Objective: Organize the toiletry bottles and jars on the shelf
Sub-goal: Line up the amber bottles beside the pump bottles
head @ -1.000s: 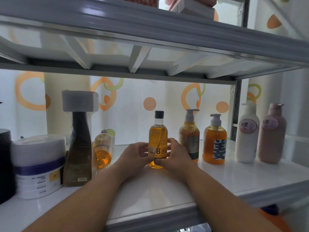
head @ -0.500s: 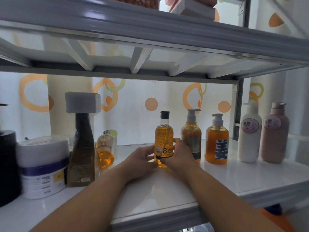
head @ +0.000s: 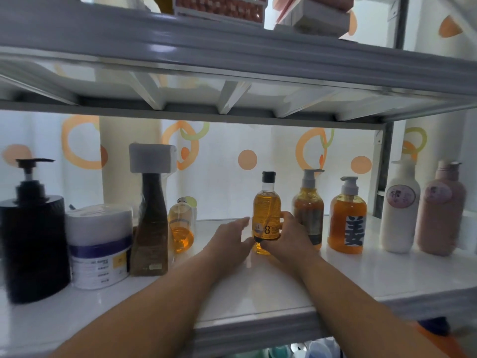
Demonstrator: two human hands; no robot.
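Observation:
A small amber bottle (head: 267, 210) with a black cap and an "8" label stands upright on the white shelf (head: 258, 288), just left of two amber pump bottles. My right hand (head: 289, 236) grips its lower part from the right, fingers curled around it. My left hand (head: 231, 239) hovers just left of the bottle, fingers relaxed and apart from it.
Right of the held bottle stand an amber pump bottle (head: 308, 210), an orange pump bottle (head: 348, 220), a white bottle (head: 400, 210) and a pink bottle (head: 441, 210). At left are a small orange bottle (head: 180, 226), a brown bottle (head: 152, 228), a white jar (head: 99, 246) and a black pump bottle (head: 32, 233). An upper shelf hangs overhead.
The small amber bottle has slid right toward the pump bottles. My left hand has let go of it and drawn back slightly; my right hand still holds it.

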